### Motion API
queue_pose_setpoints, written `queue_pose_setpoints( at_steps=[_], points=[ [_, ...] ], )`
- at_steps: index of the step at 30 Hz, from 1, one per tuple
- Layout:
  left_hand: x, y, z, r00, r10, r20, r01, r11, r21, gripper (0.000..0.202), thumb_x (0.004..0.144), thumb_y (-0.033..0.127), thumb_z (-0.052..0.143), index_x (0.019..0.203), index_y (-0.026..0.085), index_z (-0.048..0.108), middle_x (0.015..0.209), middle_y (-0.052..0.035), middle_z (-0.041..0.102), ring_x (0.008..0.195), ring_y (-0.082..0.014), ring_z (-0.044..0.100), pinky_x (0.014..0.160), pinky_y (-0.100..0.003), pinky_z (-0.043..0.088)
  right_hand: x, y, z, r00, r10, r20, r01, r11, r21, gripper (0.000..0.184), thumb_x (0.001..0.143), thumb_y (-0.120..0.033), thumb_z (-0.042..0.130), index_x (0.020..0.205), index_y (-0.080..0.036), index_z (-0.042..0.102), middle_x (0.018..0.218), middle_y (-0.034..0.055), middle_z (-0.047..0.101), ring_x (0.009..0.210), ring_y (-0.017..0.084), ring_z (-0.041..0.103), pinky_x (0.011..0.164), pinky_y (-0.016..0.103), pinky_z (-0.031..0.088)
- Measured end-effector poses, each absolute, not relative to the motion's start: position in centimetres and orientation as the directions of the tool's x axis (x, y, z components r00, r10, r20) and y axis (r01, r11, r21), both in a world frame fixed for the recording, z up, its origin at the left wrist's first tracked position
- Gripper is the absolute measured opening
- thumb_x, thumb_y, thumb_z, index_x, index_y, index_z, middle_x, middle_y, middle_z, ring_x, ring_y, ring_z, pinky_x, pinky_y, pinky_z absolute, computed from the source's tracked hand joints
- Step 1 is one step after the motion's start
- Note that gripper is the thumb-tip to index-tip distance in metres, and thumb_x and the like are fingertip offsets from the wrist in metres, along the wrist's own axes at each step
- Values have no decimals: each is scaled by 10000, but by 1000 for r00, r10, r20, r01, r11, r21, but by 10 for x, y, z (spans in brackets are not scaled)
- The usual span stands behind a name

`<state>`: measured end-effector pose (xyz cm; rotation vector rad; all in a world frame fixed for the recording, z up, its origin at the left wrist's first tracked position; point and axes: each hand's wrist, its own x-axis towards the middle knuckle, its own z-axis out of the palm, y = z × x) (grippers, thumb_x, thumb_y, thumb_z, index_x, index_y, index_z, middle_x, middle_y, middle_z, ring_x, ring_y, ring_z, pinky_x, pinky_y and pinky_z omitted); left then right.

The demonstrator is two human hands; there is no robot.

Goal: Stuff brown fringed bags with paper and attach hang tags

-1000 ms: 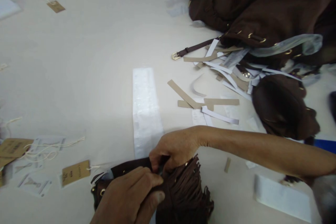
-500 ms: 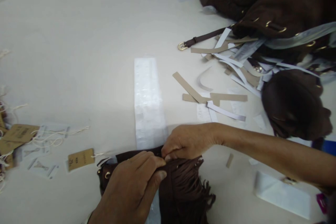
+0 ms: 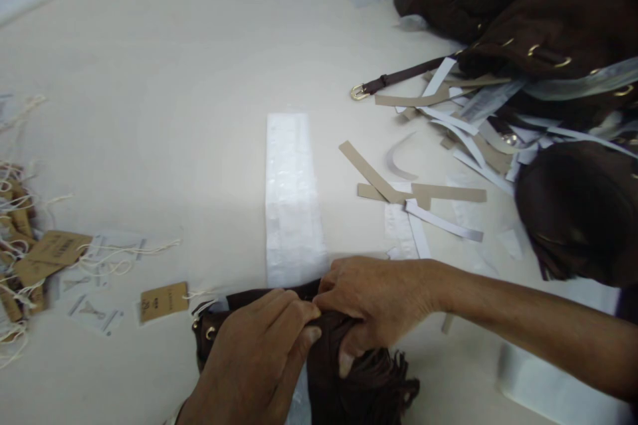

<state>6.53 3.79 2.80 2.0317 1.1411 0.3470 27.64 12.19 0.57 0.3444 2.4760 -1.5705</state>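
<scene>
A dark brown fringed bag (image 3: 331,382) with gold eyelets lies at the near edge of the view. My left hand (image 3: 259,358) is closed on its upper edge, thumb and fingers pinching the material. Beside it, my right hand (image 3: 379,295) grips the same edge with curled fingers, its thumb pressed over the fringe. A clear plastic strip shows below my left hand. From the bag's left end, white string runs to a tan price tag (image 3: 163,302). A flat white plastic strip (image 3: 292,199) extends away from the bag's far edge.
More brown bags (image 3: 523,20) are heaped at the far right, with a buckled strap (image 3: 393,78) reaching out. Tan and white paper strips (image 3: 448,192) lie scattered before them. Several tags with strings (image 3: 54,255) pile up on the left.
My right hand has shifted from a pinch at the bag's edge to a wider hold, its thumb now down over the fringe. My left hand keeps its grip. The view has shifted slightly.
</scene>
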Motion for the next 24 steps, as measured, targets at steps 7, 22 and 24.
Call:
queue_pose_setpoints(
  at_steps=[7,22,24],
  points=[
    [73,27,21,490,868,-81,740,-365,564,149,953,185,441,1016,194,576,908,-45,631,865,-227,585,791,-431,505,278,102,5,-942,265,-205,325,579,-748,331,864,-326,648,1122,-126,592,939,95,684,898,214,619,854,361,479],
    [83,-53,2,360,927,108,883,-376,282,713,977,495,340,1516,76,134,1590,-153,176,1479,-309,36,1190,-569,111,270,-36,-27,-611,778,142,731,624,-277,624,972,-338,413,1524,-136,206,1598,142,143,1478,295,77,1174,555,219],
    [86,-56,-3,347,929,128,892,-370,260,715,974,499,340,1516,76,143,1590,-151,175,1479,-308,21,1193,-565,101,272,-34,-34,-623,767,154,718,639,-276,609,977,-363,398,1521,-150,226,1599,133,144,1478,295,78,1175,558,210]
  ],
)
